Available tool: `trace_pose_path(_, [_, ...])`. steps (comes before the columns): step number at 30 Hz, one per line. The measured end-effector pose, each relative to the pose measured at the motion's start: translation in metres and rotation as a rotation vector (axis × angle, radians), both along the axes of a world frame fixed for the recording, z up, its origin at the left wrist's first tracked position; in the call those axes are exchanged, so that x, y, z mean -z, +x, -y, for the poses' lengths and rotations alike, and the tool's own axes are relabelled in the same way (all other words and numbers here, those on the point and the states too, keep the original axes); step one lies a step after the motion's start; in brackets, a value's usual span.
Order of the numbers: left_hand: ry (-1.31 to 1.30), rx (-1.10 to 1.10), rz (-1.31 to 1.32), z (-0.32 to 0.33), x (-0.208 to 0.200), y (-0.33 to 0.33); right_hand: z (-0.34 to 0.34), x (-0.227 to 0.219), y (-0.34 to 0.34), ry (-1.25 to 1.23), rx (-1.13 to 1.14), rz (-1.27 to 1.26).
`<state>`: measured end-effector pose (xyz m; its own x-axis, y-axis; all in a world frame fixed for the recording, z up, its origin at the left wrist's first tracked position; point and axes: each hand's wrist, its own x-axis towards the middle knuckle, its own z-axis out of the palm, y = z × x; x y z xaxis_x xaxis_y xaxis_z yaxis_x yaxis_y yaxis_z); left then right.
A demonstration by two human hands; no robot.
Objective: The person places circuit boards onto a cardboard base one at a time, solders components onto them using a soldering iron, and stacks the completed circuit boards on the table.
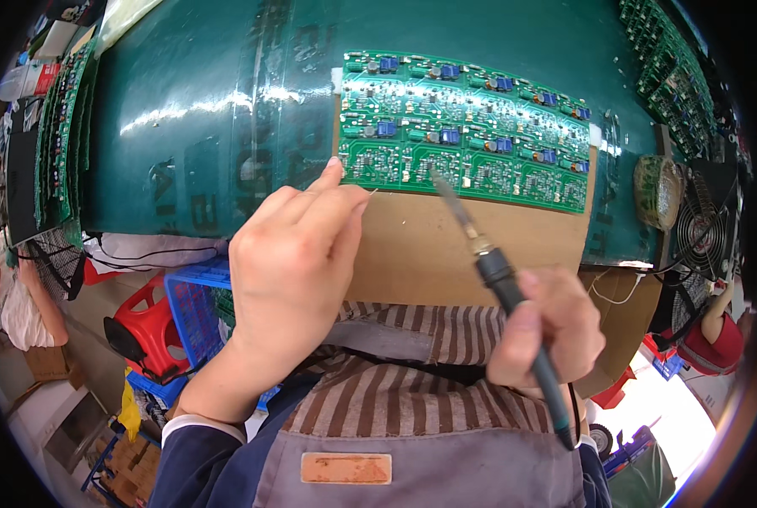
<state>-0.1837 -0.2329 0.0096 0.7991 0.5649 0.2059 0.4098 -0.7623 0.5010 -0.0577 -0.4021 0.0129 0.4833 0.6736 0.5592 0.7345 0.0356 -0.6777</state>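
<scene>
A panel of green circuit boards (480, 182), set with rows of blue components, lies on a brown cardboard sheet (472, 262). My right hand (552, 326) is closed round the handle of a soldering iron (499, 275). The iron's tip points up and left, over or near the panel's lower row; whether it touches cannot be told. By the panel's lower left corner is my left hand (290, 241), its forefinger reaching to the board edge. Its thumb and fingers are pinched, with the end of a thin wire (372, 193) just showing at the fingertips.
Green film covers the work table (192, 152). Circuit boards stand upright in a rack (65, 140) at left; more boards (671, 80) stand at far right. A roll of clear tape (658, 193) and a fan (702, 222) are at right. A red stool (150, 330) and blue crate (196, 313) stand lower left.
</scene>
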Motion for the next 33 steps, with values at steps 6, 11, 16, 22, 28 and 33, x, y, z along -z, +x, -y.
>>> trace_pose_path(6, [-0.076, -0.011, 0.021, -0.005, 0.001, 0.005, 0.036, -0.004, 0.015, -0.020, 0.192, -0.009])
trace_pose_path(11, [-0.248, -0.174, 0.084, -0.004, -0.001, 0.010, 0.071, -0.002, 0.041, -0.038, 0.564, -0.011])
trace_pose_path(16, [-0.213, -0.235, 0.119, -0.015, 0.002, 0.016, 0.121, 0.041, 0.089, -0.008, 0.833, 0.293])
trace_pose_path(22, [-0.563, -0.196, -0.083, -0.035, 0.005, 0.021, 0.130, 0.041, 0.111, 0.262, 0.943, -0.245])
trace_pose_path(28, [-0.940, -0.179, 0.062, -0.052, 0.012, 0.017, 0.143, 0.018, 0.171, 0.834, 0.872, -1.099])
trace_pose_path(33, [-1.096, -0.307, 0.092, -0.054, -0.005, 0.019, 0.158, 0.017, 0.209, 1.185, 0.506, -1.629])
